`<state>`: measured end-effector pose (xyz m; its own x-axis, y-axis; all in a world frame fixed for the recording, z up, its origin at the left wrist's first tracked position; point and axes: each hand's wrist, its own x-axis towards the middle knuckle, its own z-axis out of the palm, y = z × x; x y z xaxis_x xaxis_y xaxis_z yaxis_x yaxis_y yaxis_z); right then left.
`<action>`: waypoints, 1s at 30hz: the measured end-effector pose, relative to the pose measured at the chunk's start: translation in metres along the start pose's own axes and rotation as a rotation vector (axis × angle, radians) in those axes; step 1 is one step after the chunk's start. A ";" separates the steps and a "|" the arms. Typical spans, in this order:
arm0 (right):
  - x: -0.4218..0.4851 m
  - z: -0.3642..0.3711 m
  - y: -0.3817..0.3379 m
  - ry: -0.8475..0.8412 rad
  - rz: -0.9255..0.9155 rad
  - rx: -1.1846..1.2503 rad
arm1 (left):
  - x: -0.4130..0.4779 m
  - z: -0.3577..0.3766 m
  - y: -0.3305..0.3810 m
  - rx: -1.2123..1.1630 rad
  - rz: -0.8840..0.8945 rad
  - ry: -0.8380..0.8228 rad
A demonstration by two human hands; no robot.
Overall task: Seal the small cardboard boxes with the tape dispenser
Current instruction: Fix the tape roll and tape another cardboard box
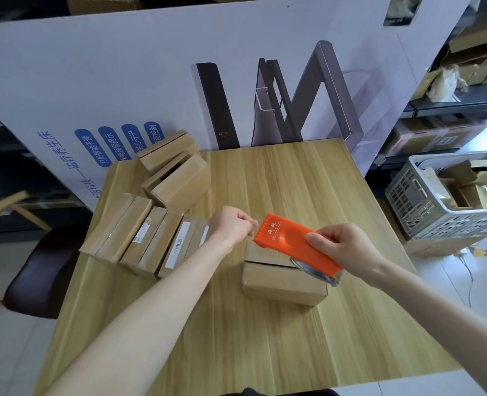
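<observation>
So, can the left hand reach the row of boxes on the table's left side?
Probably yes. The row of boxes lies beside the left hand, nothing between; its fingers, though, are curled at the tape dispenser and must leave it first.

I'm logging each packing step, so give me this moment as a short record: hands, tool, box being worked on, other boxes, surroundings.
right hand: grips the orange tape dispenser, held above the box
left hand: pinches at the dispenser's toothed front edge; the tape end is not discernible
box in work: on the wooden table, a dark gap at its top seam
row of boxes: side by side, on the left
two boxes behind: flaps ajar
grey crate: off the table, on the right
</observation>
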<state>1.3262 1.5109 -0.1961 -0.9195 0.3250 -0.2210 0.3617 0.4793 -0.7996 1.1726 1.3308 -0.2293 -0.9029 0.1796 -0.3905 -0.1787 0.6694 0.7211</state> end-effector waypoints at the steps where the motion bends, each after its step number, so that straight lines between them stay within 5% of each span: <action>1: 0.000 -0.001 -0.001 0.004 -0.005 -0.034 | 0.001 0.001 0.000 0.002 -0.002 0.015; 22: -0.019 -0.003 0.016 -0.005 0.038 -0.285 | 0.015 -0.003 -0.037 0.162 -0.071 0.105; 30: -0.026 -0.023 0.028 -0.126 0.081 -0.339 | 0.014 -0.018 -0.056 0.132 -0.079 0.167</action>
<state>1.3642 1.5350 -0.2000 -0.8897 0.2803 -0.3603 0.4454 0.7058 -0.5509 1.1632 1.2822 -0.2647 -0.9423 0.0086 -0.3347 -0.2086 0.7668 0.6070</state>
